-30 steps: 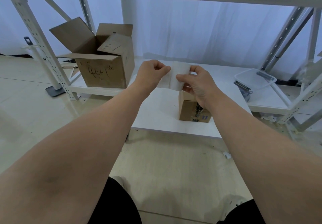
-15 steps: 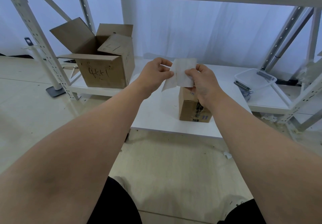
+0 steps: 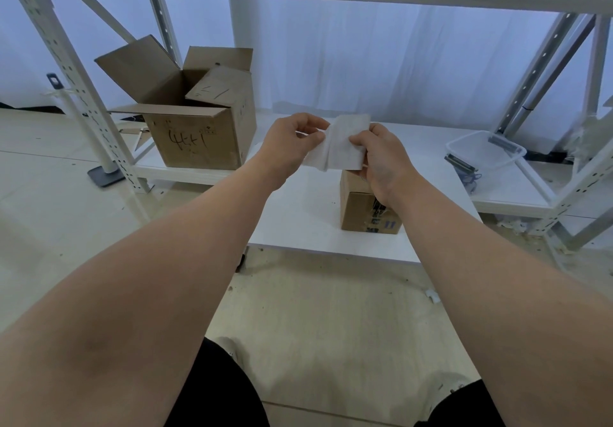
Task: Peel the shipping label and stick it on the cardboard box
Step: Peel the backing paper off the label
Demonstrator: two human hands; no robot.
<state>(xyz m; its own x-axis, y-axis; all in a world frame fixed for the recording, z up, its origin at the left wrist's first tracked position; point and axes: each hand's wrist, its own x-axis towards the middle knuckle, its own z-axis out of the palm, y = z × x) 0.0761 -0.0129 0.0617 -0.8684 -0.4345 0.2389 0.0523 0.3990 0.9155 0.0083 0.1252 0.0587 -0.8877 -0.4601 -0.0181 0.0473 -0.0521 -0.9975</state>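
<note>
Whitish shipping label (image 3: pixel 346 148): pinching its left layer with left hand (image 3: pixel 288 151); gripping its right part with curled right hand (image 3: pixel 384 164); holding it, seemingly half-separated, above cardboard box (image 3: pixel 358 209).

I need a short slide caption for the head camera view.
Left hand and right hand pinch the white shipping label above the small cardboard box.

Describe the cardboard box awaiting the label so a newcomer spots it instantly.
Start at the low white table in front of the shelving. The small cardboard box stands on it, just below the right hand. Unlike the big open box on that shelving, it is closed.
</note>
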